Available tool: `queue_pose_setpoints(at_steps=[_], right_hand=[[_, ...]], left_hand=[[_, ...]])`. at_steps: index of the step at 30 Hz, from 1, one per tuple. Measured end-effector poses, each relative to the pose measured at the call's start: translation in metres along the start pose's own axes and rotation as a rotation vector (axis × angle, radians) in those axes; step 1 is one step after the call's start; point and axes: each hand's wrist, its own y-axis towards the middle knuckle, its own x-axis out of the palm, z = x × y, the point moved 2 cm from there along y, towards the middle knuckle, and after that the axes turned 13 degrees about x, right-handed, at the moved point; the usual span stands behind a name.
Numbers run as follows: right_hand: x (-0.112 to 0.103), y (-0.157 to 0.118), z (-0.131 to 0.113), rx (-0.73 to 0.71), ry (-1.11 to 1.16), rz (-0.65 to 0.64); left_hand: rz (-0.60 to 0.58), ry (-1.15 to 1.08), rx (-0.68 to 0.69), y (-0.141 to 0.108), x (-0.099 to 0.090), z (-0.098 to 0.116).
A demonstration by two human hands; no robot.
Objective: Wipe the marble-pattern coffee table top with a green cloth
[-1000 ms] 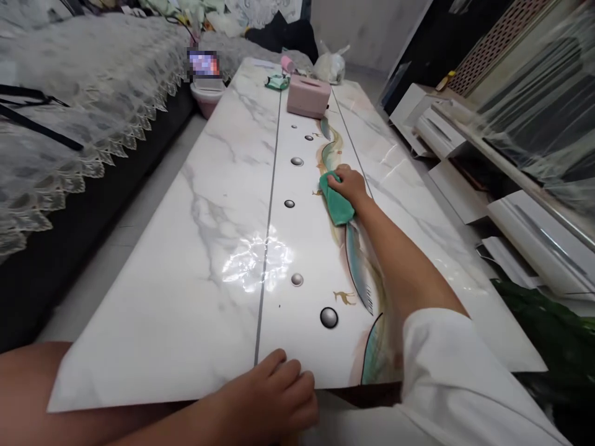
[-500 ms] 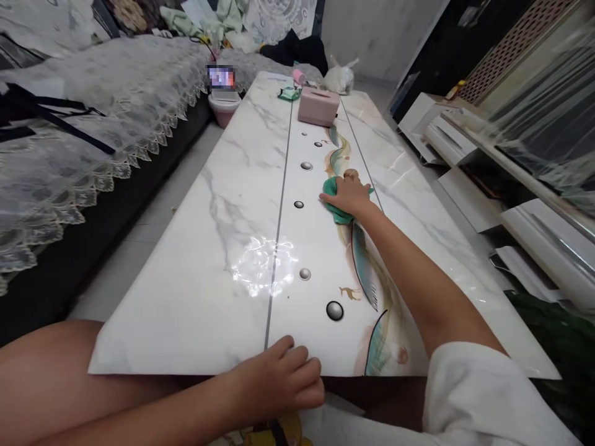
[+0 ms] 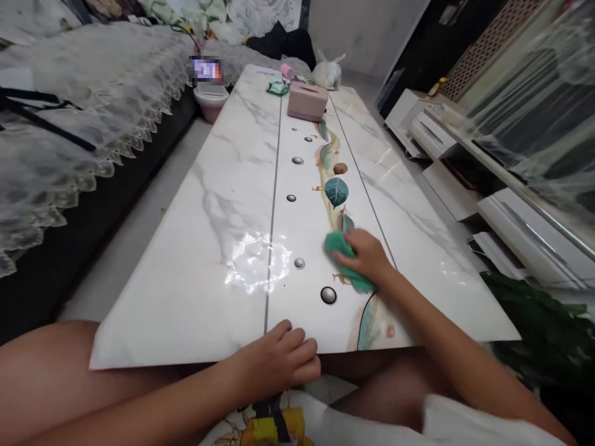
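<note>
A green cloth (image 3: 349, 263) lies bunched under my right hand (image 3: 369, 257), pressed against the white marble-patterned tabletop (image 3: 218, 186). The hand is closed on the cloth, over the painted strip right of the middle, and slightly blurred. My left hand (image 3: 283, 359) rests at the near edge of the table with its fingers curled in, and nothing shows in them. Printed on the top are a teal leaf (image 3: 336, 192), a brown leaf (image 3: 341, 168) and several grey round dots, one of them the large dot (image 3: 328, 295) between my hands.
Toward the far end stand a pink tissue box (image 3: 307, 101), a green packet (image 3: 277, 88), a pink cup (image 3: 287, 71) and a tied plastic bag (image 3: 328, 72). A lace-covered sofa (image 3: 116, 80) runs along the left, with a pink bin (image 3: 211, 102) beside it. White shelving (image 3: 450, 179) lines the right.
My right hand has drawn the green cloth toward me along the painted strip, uncovering the teal leaf. My left hand stays at the near edge. The view has shifted slightly.
</note>
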Motion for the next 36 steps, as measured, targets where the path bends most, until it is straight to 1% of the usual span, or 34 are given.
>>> queue_pose_setpoints(at_steps=[2, 4, 5, 6, 7, 8, 10, 12, 14, 18, 20, 21, 23, 24, 26, 28, 29, 31, 33, 36], right_hand=[[-0.017, -0.076, -0.015, -0.099, 0.036, -0.007], [-0.028, -0.136, -0.029, -0.161, 0.033, 0.022], [-0.031, -0.157, -0.035, -0.189, 0.024, 0.057], [-0.033, -0.171, -0.039, -0.219, 0.012, 0.096], [-0.033, -0.178, -0.041, -0.246, -0.002, 0.131], [-0.032, -0.179, -0.040, -0.258, -0.015, 0.150], [-0.029, -0.162, -0.032, -0.218, -0.043, 0.138], [-0.023, -0.128, -0.018, -0.127, -0.061, 0.109], [-0.016, -0.081, 0.000, -0.019, -0.059, 0.094], [0.004, 0.031, 0.031, 0.196, -0.054, 0.046], [0.013, 0.081, 0.040, 0.258, -0.080, 0.039], [0.016, 0.102, 0.042, 0.272, -0.097, 0.041], [0.020, 0.131, 0.044, 0.256, -0.125, 0.035], [0.021, 0.139, 0.044, 0.224, -0.131, 0.020], [0.022, 0.142, 0.042, 0.136, -0.128, -0.020], [0.021, 0.128, 0.039, 0.080, -0.121, -0.034], [0.019, 0.116, 0.037, 0.075, -0.120, -0.024], [0.013, 0.083, 0.032, 0.081, -0.112, 0.003], [0.003, 0.037, 0.023, 0.057, -0.086, 0.025], [-0.015, -0.047, 0.003, -0.018, -0.041, 0.052]], left_hand=[[0.022, -0.023, 0.001, 0.000, -0.002, -0.001], [0.031, -0.031, 0.013, 0.001, -0.003, -0.001], [0.023, -0.031, 0.018, 0.001, -0.003, -0.001], [0.012, -0.027, 0.018, 0.001, -0.002, -0.001], [0.000, -0.024, 0.013, 0.002, -0.002, -0.001], [-0.010, -0.025, 0.010, 0.002, -0.002, -0.001], [-0.017, -0.034, 0.002, 0.002, -0.001, -0.001], [-0.004, -0.037, 0.000, 0.002, -0.001, -0.001], [0.000, -0.034, 0.003, 0.002, 0.000, -0.001], [-0.010, -0.029, -0.006, 0.001, 0.003, 0.001], [-0.008, -0.026, -0.012, 0.000, 0.004, 0.002], [-0.005, -0.022, -0.011, -0.001, 0.005, 0.002], [-0.007, -0.012, -0.004, -0.001, 0.005, 0.002], [-0.007, -0.007, 0.000, -0.002, 0.005, 0.003], [-0.010, -0.002, 0.005, -0.002, 0.005, 0.002], [-0.016, 0.002, 0.006, -0.002, 0.005, 0.002], [-0.014, 0.005, 0.004, -0.002, 0.005, 0.002], [-0.016, 0.001, 0.003, -0.002, 0.005, 0.002], [-0.008, -0.012, 0.001, -0.002, 0.005, 0.003], [0.021, -0.028, -0.014, -0.001, 0.002, 0.003]])
